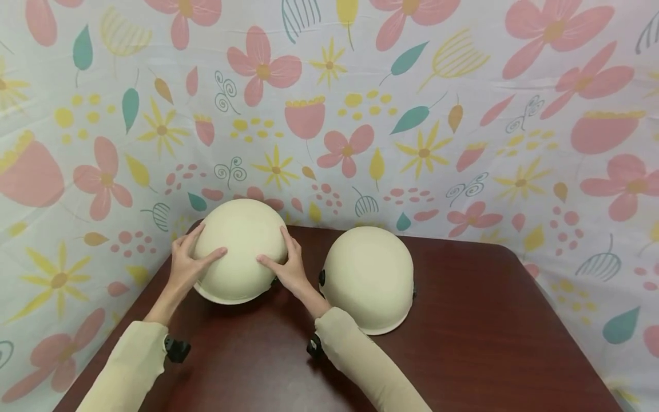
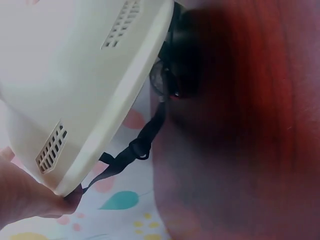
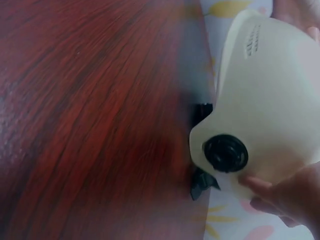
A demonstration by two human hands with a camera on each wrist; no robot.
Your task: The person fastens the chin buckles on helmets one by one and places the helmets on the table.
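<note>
A cream helmet [image 1: 239,237] is held between both hands at the back left of the table, its rounded shell facing up. The left hand [image 1: 186,258] grips its left side, thumb across the shell. On the opposite side the right hand [image 1: 291,264] holds it with spread thumb and fingers. In the left wrist view the helmet's rim stands tilted from the tabletop, and a black chin strap [image 2: 122,161] hangs beneath. A black round fitting [image 3: 226,153] shows on its side in the right wrist view. Whether any part touches the table is unclear.
A second cream helmet [image 1: 368,274] sits dome up on the table, just right of the right forearm. The dark reddish-brown wooden table [image 1: 479,320] meets a flower-printed cloth [image 1: 350,86] behind it and along the sides.
</note>
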